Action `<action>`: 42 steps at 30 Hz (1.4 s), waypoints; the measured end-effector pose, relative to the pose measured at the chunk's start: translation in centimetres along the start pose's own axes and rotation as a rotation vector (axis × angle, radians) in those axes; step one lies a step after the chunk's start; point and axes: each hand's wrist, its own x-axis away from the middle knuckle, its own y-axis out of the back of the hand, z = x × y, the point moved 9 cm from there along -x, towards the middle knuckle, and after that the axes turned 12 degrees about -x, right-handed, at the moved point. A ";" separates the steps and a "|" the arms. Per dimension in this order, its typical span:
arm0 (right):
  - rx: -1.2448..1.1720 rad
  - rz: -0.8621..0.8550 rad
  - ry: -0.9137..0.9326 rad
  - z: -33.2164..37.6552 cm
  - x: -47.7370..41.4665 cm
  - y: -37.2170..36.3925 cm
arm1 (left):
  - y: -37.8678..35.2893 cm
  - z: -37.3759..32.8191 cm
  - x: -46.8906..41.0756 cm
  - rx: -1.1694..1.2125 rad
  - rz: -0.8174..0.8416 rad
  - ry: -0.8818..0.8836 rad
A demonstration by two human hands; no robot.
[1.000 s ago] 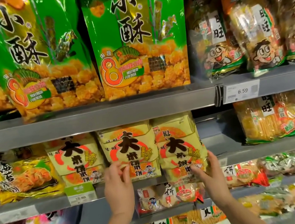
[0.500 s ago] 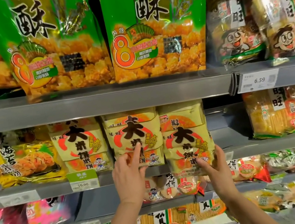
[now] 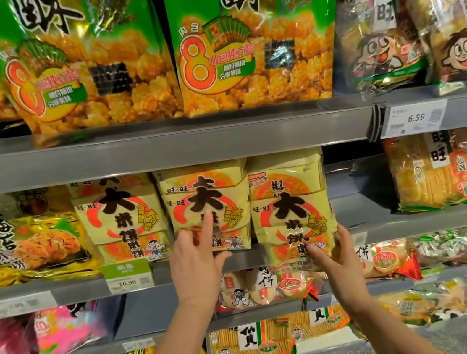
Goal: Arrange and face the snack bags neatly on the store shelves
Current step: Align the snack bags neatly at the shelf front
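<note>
Three pale yellow rice-cracker bags with big black characters stand side by side on the middle shelf [image 3: 58, 290]. My right hand [image 3: 336, 261] grips the bottom right corner of the right bag [image 3: 292, 210], which hangs forward over the shelf edge. My left hand [image 3: 195, 257] has its fingers straight, and the forefinger touches the front of the middle bag [image 3: 206, 206]. The left bag [image 3: 121, 221] stands untouched beside it.
Large green snack bags [image 3: 247, 34] fill the upper shelf, with cartoon-face bags [image 3: 380, 26] to their right. A yellow seaweed-cracker bag [image 3: 22, 242] is at the left, orange-labelled bags [image 3: 455, 169] at the right. Price tags [image 3: 418, 117] hang on shelf edges. Lower shelves hold more bags.
The view has come closer to the shelf. My left hand rose from the middle bag's lower edge to its front, forefinger out. My right hand keeps hold of the right bag's bottom.
</note>
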 end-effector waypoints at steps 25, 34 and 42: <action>-0.088 -0.033 -0.003 -0.2 0.3 0.2 | 0.5 -1.7 -0.4 -0.036 -0.117 -0.031; -0.106 -0.039 0.016 -0.3 0.4 0.3 | 0.2 -1.8 -0.8 -0.034 -0.087 -0.037; -0.180 -0.072 0.021 -0.2 1.3 0.8 | 1.9 -2.2 1.2 -0.004 -0.049 -0.054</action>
